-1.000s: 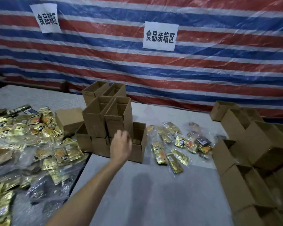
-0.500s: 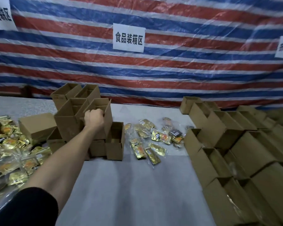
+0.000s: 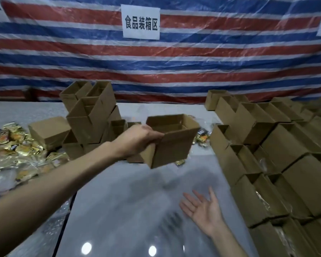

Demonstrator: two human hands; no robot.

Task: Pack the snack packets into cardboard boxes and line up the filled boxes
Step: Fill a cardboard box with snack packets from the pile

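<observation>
Head view, a bit blurry at the edges. A small open-topped brown cardboard box (image 3: 174,143) is gripped by the left hand (image 3: 137,140), fingers curled round its left wall near the corner. It's held in the air above the pale grey tabletop (image 3: 119,201), between the loosely piled stack of empty brown cardboard boxes (image 3: 89,117) and the rows of brown boxes lined up on the right (image 3: 267,164). The right hand (image 3: 204,210) is spread wide, palm up, nothing in it, low over the table. The held box looks empty, though its floor isn't fully seen. Shiny gold snack packets (image 3: 17,151) are heaped at far left, with a few more (image 3: 202,138) just behind the held box. Likely trouble: being held by one wall only, the box could be twisted or dropped, and the pile of empties could get clipped and toppled if it's swung leftward.
</observation>
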